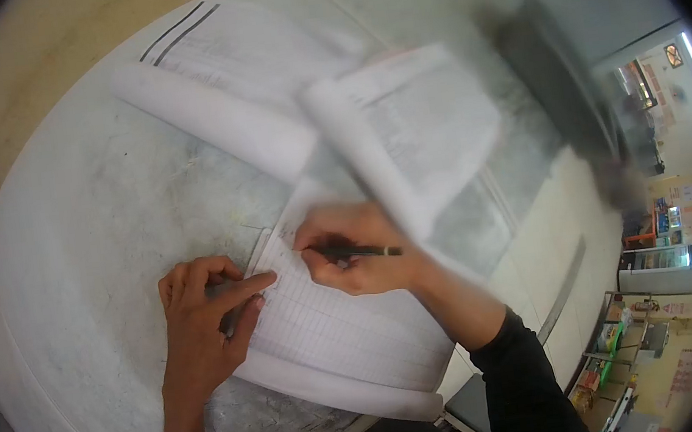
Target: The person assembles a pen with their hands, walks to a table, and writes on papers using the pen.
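Nearest, at the bottom, is a black sleeve (522,375) on the right arm. The book (323,312) lies open on the big gray table (97,202), close to its near edge. Its page has lots of thin lines and boxes. The near side of the book curls up in a fat white roll.

The left hand (204,317) is at the left side of the book. Its pointing finger is stretched out and its tip is on the edge of the page. The thumb is just under that finger, by the same edge, and the other fingers are bent.

The right hand (362,248) is over the far part of the page, to the right of the left hand. Its fingers are closed around a black pen (367,251). The back end of the pen sticks out to the right. The fingers hide the tip, so I cannot tell if it touches the page.

Farther off, past the right hand, is a curled white paper (437,120), a bit blurry. To its left is another curled paper (217,60) with two dark stripes.

Far away on the right are full shelves (614,356) and a fridge (659,270).
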A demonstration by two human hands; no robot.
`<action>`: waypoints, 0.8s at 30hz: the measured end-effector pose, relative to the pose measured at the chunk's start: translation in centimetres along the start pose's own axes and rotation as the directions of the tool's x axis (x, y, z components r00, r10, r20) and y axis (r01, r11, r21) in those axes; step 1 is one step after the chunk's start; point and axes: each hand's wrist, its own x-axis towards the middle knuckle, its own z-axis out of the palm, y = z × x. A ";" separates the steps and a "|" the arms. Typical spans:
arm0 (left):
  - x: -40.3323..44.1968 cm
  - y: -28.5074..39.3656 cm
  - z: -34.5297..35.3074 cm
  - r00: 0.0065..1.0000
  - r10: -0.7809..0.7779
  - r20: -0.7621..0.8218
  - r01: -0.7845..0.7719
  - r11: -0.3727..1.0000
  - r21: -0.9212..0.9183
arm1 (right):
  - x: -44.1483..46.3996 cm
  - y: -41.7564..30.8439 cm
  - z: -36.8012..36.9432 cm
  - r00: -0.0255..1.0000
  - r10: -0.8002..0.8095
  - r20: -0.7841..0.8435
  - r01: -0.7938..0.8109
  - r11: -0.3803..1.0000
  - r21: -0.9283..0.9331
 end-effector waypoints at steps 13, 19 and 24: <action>0.0 0.0 0.1 1.000 -0.013 0.001 0.013 1.000 0.017 | 0.0 0.5 0.4 0.996 -0.084 -0.015 0.084 0.996 0.027; 0.0 0.0 -0.2 1.000 -0.012 0.005 0.012 0.999 0.031 | 0.0 0.5 0.4 1.000 -0.016 -0.009 0.016 0.998 0.058; -0.1 -0.1 0.0 1.000 -0.007 -0.005 0.007 1.000 0.030 | 0.1 0.4 0.3 1.000 -0.012 -0.004 0.013 0.999 0.050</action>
